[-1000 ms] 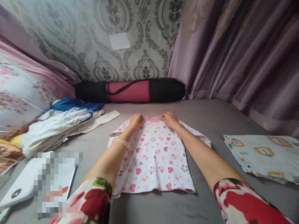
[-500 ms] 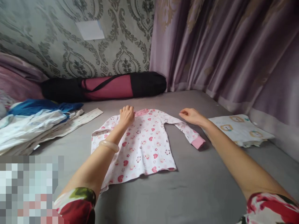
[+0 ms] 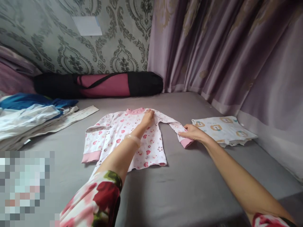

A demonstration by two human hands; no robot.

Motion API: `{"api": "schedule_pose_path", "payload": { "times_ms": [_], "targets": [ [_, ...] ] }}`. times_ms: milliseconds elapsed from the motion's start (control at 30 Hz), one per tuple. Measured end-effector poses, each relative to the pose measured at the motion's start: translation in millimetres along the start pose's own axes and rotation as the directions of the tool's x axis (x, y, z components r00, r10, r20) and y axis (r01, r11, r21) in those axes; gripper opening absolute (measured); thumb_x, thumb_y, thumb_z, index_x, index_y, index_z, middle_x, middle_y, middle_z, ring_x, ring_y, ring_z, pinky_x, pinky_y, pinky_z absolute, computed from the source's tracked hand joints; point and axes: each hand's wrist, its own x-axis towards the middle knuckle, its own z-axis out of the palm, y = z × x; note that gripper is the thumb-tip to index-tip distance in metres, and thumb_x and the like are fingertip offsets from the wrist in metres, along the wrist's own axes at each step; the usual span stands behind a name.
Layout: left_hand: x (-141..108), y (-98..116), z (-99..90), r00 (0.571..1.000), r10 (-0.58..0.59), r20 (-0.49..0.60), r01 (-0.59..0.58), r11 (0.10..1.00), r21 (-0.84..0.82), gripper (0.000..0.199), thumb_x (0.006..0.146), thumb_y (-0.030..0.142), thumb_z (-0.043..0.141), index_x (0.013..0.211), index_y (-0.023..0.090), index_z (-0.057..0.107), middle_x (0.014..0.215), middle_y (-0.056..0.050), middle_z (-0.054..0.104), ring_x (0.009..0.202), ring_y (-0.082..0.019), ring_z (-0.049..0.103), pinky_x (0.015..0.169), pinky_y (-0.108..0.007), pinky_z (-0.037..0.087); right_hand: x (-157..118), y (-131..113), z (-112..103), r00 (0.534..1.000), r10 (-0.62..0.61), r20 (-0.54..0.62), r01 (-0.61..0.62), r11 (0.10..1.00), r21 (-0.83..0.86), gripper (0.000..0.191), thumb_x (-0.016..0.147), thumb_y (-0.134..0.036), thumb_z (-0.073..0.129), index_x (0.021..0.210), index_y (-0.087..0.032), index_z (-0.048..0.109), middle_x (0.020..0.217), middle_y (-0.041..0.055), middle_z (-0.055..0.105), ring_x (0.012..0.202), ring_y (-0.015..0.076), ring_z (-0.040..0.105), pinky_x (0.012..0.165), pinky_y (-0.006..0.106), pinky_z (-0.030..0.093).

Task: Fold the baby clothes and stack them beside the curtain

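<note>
A small white long-sleeved shirt (image 3: 123, 132) with pink hearts, a pink collar and pink cuffs lies spread on the grey bed sheet. My left hand (image 3: 148, 117) is on the shirt's right shoulder, beside the collar, its fingers closed on the fabric. A pale bangle is on that wrist. My right hand (image 3: 191, 132) pinches the right sleeve just above its pink cuff. The left sleeve is bent downward, with its cuff resting flat near the shirt's side.
A folded white cloth with orange prints (image 3: 224, 129) lies on the right. Piled clothes (image 3: 28, 113) cover the left side of the bed. A black and pink long bag (image 3: 104, 85) rests against the patterned wall, beside purple curtains (image 3: 201, 47).
My left hand has moved right from the left side of the collar to the right shoulder. My right hand has come down and taken hold of the right sleeve. The view has shifted slightly.
</note>
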Motion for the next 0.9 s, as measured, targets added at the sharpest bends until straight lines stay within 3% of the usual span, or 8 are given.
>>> {"api": "schedule_pose_path", "payload": {
  "times_ms": [133,233,300,367,433,500,667,900],
  "targets": [
    [-5.7,-1.9,11.0,0.999,-0.019,-0.033,0.019,1.0,0.021,0.027,0.093,0.015,0.038,0.11,0.014,0.06,0.113,-0.014,0.064,0.109,-0.024,0.057,0.1,-0.042,0.044,11.9,0.7,-13.7,0.992,-0.121,-0.033,0.121,0.992,0.019,0.032,0.071,-0.031,0.072,0.097,-0.014,0.066,0.086,0.0043,0.07,0.077,0.0189,0.062,0.061,0.023,0.04],
    [-8.1,0.0,12.2,0.998,-0.052,-0.031,0.053,0.998,0.043,0.031,0.098,0.024,0.035,0.117,0.016,0.058,0.122,-0.012,0.062,0.115,-0.024,0.054,0.104,-0.041,0.04,24.4,1.9,-39.3,0.944,-0.313,-0.106,0.302,0.947,-0.108,0.019,0.073,-0.019,0.064,0.092,-0.017,0.066,0.086,0.0026,0.067,0.079,0.0181,0.06,0.066,0.023,0.04],
    [-9.0,2.9,10.8,0.996,-0.083,-0.012,0.083,0.995,0.063,0.035,0.1,0.03,0.032,0.121,0.018,0.057,0.128,-0.01,0.06,0.119,-0.024,0.052,0.107,-0.041,0.038,29.9,2.5,-60.8,0.86,-0.476,-0.183,0.415,0.862,-0.289,0.022,0.075,-0.009,0.055,0.092,-0.019,0.066,0.088,0.0033,0.065,0.081,0.0182,0.058,0.07,0.025,0.039],
    [-9.9,6.7,8.3,0.994,-0.109,0.011,0.108,0.991,0.08,0.038,0.101,0.033,0.03,0.126,0.019,0.055,0.133,-0.008,0.058,0.124,-0.024,0.049,0.109,-0.041,0.035,32.7,4.4,-80.6,0.723,-0.649,-0.234,0.466,0.71,-0.528,0.028,0.078,-0.003,0.048,0.092,-0.02,0.065,0.093,0.0058,0.062,0.086,0.02,0.056,0.075,0.029,0.037],
    [-11.3,11.2,5.3,0.991,-0.133,0.031,0.129,0.987,0.095,0.041,0.101,0.036,0.028,0.131,0.02,0.052,0.138,-0.007,0.055,0.128,-0.025,0.045,0.111,-0.042,0.033,35.1,9.5,-93.5,0.604,-0.766,-0.221,0.423,0.543,-0.726,0.028,0.083,-0.003,0.045,0.091,-0.02,0.065,0.097,0.0083,0.06,0.089,0.0222,0.052,0.078,0.033,0.035],
    [-13.0,16.1,2.1,0.988,-0.144,0.05,0.137,0.983,0.124,0.044,0.101,0.038,0.028,0.135,0.02,0.05,0.142,-0.007,0.052,0.133,-0.026,0.041,0.113,-0.043,0.031,39.8,18.3,-96.8,0.556,-0.816,-0.161,0.358,0.409,-0.839,0.025,0.088,-0.005,0.045,0.089,-0.02,0.065,0.096,0.0092,0.06,0.086,0.0228,0.05,0.079,0.035,0.033],
    [-17.0,27.0,-5.1,0.985,-0.122,0.124,0.088,0.964,0.249,0.048,0.099,0.046,0.031,0.14,0.026,0.045,0.148,-0.005,0.044,0.137,-0.029,0.035,0.114,-0.045,0.028,61.4,40.4,-82.0,0.541,-0.841,0.01,0.345,0.211,-0.915,0.024,0.088,-0.005,0.048,0.083,-0.019,0.067,0.086,0.008,0.061,0.08,0.0216,0.048,0.078,0.034,0.031],
    [-18.1,28.2,-4.3,0.982,-0.101,0.158,0.047,0.947,0.318,0.059,0.096,0.059,0.03,0.143,0.027,0.042,0.152,-0.007,0.037,0.141,-0.031,0.028,0.116,-0.045,0.023,79.0,49.3,-77.4,0.563,-0.822,0.087,0.339,0.134,-0.931,0.023,0.09,-0.007,0.048,0.087,-0.018,0.068,0.091,0.0091,0.064,0.084,0.0224,0.05,0.08,0.034,0.029]
  ]
}}
